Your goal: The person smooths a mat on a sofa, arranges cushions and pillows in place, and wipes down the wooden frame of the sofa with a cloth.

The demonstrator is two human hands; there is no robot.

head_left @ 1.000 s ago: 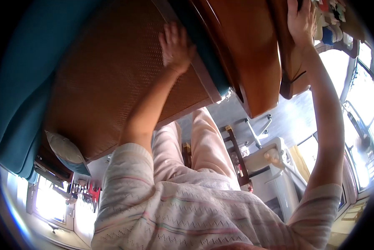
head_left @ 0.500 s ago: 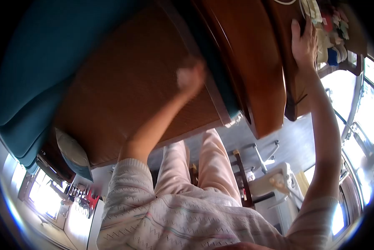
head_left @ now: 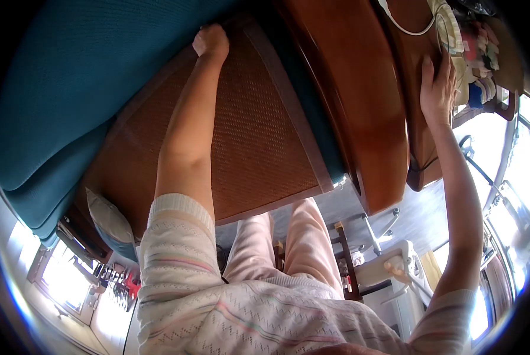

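My left hand (head_left: 211, 41) is closed at the far edge of a brown woven mat (head_left: 259, 130), where the mat meets the teal sofa backrest (head_left: 99, 77). Whatever its fingers may grip is too small or hidden to name. My right hand (head_left: 438, 94) lies with fingers stretched out on a brown wooden surface (head_left: 404, 53), beyond the glossy wooden armrest (head_left: 359, 106). A white cable (head_left: 402, 28) loops near its fingertips.
A cushion (head_left: 108, 219) rests at the mat's left end. Past my right hand are small coloured cloth items (head_left: 483, 50). A white chair (head_left: 389, 269) and a dark wooden frame (head_left: 346, 260) stand on the grey floor (head_left: 421, 207) near my legs.
My left hand was spread flat on the mat near the armrest; it has closed and moved left and away to the backrest. My right hand stays on the wood. The view has shifted.
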